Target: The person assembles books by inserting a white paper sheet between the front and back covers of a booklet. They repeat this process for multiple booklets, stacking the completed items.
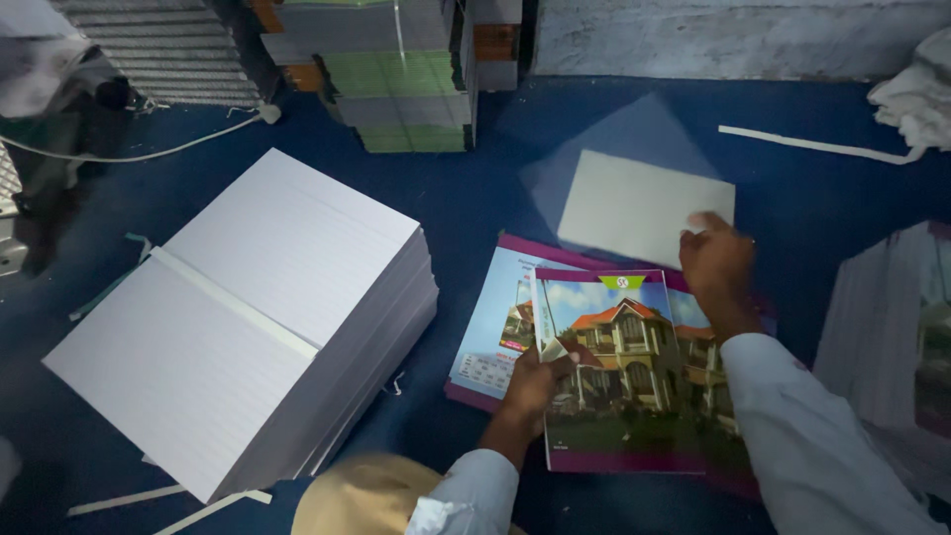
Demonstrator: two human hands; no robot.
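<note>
Two hands share our work: left hand (532,381) pinches the house-picture cover (619,372) at its left edge; right hand (715,260) grips the white sheet (634,206), lying up-left of its fingers.

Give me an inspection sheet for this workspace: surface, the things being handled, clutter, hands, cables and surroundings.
Surface: dark blue floor covering.
Job's things: printed covers with a house picture, stacked and overlapping; a white sheet under a clear film; a tall stack of lined white paper.
Clutter: paper strips on the blue covering.
Hands: left hand pinches the top cover's left edge; right hand grips the white sheet's corner.
Cables: a white cord runs along the upper left.
Surroundings: bundled green and grey stacks at the back, a pale wall, more stacked sheets on the right.
</note>
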